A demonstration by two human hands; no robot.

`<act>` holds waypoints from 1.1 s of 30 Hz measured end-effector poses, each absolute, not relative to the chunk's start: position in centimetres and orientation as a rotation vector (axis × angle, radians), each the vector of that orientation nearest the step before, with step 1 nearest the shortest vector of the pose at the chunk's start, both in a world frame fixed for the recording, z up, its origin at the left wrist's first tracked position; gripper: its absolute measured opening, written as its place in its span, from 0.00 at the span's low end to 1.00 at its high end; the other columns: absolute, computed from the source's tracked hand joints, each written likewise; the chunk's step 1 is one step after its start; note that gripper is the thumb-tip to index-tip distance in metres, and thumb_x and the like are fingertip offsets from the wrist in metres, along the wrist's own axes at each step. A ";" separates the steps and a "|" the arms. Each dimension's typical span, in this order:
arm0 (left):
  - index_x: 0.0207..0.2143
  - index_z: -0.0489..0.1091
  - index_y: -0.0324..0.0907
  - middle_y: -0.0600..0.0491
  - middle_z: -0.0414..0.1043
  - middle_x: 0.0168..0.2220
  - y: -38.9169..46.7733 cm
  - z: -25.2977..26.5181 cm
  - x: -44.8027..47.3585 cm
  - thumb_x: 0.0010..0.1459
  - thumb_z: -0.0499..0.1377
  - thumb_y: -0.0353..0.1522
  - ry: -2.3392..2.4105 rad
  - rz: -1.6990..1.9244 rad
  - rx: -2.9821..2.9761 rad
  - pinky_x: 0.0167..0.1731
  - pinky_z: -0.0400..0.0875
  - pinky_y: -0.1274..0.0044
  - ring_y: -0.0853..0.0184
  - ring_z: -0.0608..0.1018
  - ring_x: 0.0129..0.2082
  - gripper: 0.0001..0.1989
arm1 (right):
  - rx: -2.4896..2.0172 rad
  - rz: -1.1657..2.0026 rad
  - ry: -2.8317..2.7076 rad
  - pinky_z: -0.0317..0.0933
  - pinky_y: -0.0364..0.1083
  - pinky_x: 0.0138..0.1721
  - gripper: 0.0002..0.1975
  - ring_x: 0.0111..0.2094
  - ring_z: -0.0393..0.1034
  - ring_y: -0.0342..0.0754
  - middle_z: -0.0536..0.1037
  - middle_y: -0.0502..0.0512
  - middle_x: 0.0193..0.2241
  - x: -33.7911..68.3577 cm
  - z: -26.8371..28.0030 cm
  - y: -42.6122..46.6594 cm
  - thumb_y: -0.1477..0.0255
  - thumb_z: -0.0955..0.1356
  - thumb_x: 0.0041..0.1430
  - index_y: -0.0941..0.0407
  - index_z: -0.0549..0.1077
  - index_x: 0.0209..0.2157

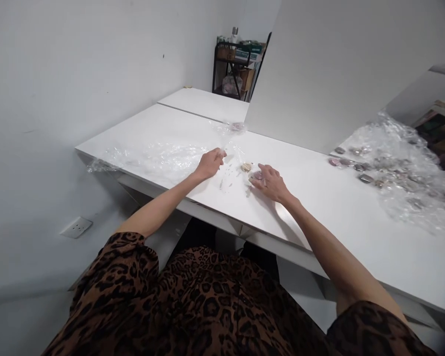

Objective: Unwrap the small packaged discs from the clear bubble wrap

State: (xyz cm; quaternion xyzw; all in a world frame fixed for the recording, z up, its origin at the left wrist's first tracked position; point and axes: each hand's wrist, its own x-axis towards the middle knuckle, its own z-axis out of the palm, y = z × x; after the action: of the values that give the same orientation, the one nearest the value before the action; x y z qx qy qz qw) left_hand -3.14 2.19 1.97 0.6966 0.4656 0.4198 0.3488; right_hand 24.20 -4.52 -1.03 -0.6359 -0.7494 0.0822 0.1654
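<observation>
My left hand point(210, 164) is over the white table, its fingers curled and pinched at clear plastic film point(228, 150); exactly what lies between the fingertips is hard to make out. To its right, my right hand point(270, 183) has thumb and fingers around a pinkish, stone-like piece point(258, 175), which rests at the table surface. Just left of those fingers lies a cream-yellow round piece point(246, 167). Small dark marks or scraps point(226, 184) show on the table between the hands, too blurred to name.
Crumpled clear plastic bags point(163, 155) spread to the left. A wrapped pinkish piece point(237, 126) lies farther back. At right, several dark and pink polished pieces point(365, 178) sit beside and on plastic wrap point(411, 148). A tall white panel point(330, 69) rises behind the table point(311, 222).
</observation>
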 end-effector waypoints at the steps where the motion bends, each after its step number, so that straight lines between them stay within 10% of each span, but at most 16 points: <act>1: 0.37 0.75 0.43 0.54 0.74 0.28 1.8 1.6 -3.7 0.70 0.54 0.39 1.171 1.130 1.758 0.29 0.69 0.78 0.71 0.73 0.22 0.14 | -1.818 0.205 -2.183 0.61 0.68 0.59 0.32 0.64 0.61 0.71 0.66 0.71 0.66 23.9 -1.8 -3.4 0.54 0.62 0.67 0.57 0.64 0.66; 5: 0.37 0.75 0.43 0.54 0.75 0.28 1.4 -0.3 -6.5 0.68 0.56 0.44 1.100 1.295 1.507 0.27 0.68 0.79 0.73 0.73 0.23 0.16 | -1.677 0.104 -2.288 0.62 0.63 0.57 0.23 0.56 0.67 0.65 0.75 0.72 0.55 26.0 -3.4 -2.2 0.68 0.57 0.69 0.60 0.69 0.59; 16: 0.38 0.73 0.40 0.54 0.72 0.27 1.8 -2.8 -8.3 0.61 0.59 0.54 1.138 1.392 1.175 0.21 0.63 0.80 0.73 0.73 0.22 0.25 | -1.751 0.121 -2.233 0.61 0.60 0.56 0.28 0.55 0.66 0.65 0.71 0.73 0.58 20.6 -1.0 2.2 0.60 0.59 0.71 0.60 0.63 0.65; 22: 0.37 0.73 0.38 0.55 0.71 0.25 1.8 -2.7 -8.4 0.55 0.64 0.54 1.112 1.407 1.148 0.19 0.63 0.82 0.74 0.72 0.20 0.27 | -1.617 0.340 -2.266 0.60 0.58 0.54 0.15 0.46 0.66 0.58 0.73 0.69 0.47 18.7 -1.3 1.1 0.75 0.61 0.66 0.60 0.69 0.52; 27: 0.39 0.74 0.38 0.55 0.72 0.26 2.2 -2.9 -8.8 0.56 0.62 0.53 1.125 1.410 1.214 0.21 0.65 0.82 0.74 0.73 0.22 0.26 | -1.647 0.418 -1.888 0.66 0.48 0.45 0.02 0.35 0.66 0.47 0.74 0.52 0.36 24.4 -1.4 -2.2 0.70 0.64 0.65 0.53 0.67 0.38; 33: 0.39 0.74 0.38 0.55 0.72 0.26 2.8 -3.2 -9.0 0.57 0.61 0.53 1.146 1.384 1.280 0.20 0.64 0.83 0.74 0.72 0.22 0.26 | -1.663 0.383 -0.977 0.69 0.44 0.31 0.13 0.28 0.66 0.43 0.69 0.49 0.27 38.3 1.7 -2.2 0.58 0.65 0.64 0.53 0.62 0.33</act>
State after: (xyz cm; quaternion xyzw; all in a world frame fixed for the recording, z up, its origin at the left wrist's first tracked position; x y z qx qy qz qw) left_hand -8.96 2.77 -3.25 0.5178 0.4638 0.5600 0.4507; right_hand 38.31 -2.16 1.73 -0.7038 -0.4134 0.1621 0.5545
